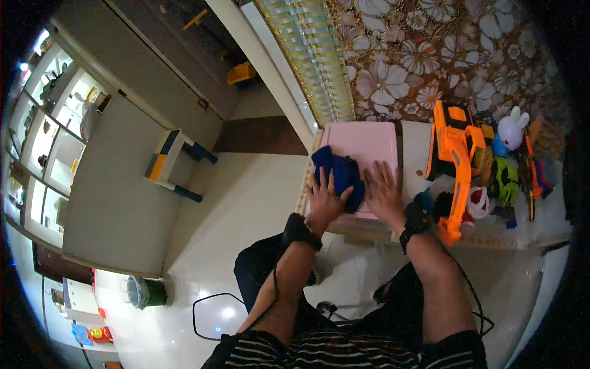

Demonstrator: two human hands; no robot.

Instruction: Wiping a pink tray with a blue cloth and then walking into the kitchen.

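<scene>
A dark blue bundle of soft fabric (pixel 346 171) lies on a pink plastic lid or board (pixel 359 136) in front of me. My left hand (pixel 326 200) rests on the near left part of the bundle, fingers spread and thumb apart. Flat on the pink surface, to the right of the fabric, is my right hand (pixel 383 191), with its fingers apart and nothing in it. Both wrists wear black straps with cables.
Right of the pink piece stand an orange toy excavator (pixel 454 143), a white rabbit-headed toy (pixel 510 131), a green toy (pixel 504 182) and several small toys. Floral wall covering (pixel 415 60) rises behind. Leftward are a small stool (pixel 168 161) and a waste bin (pixel 154 291).
</scene>
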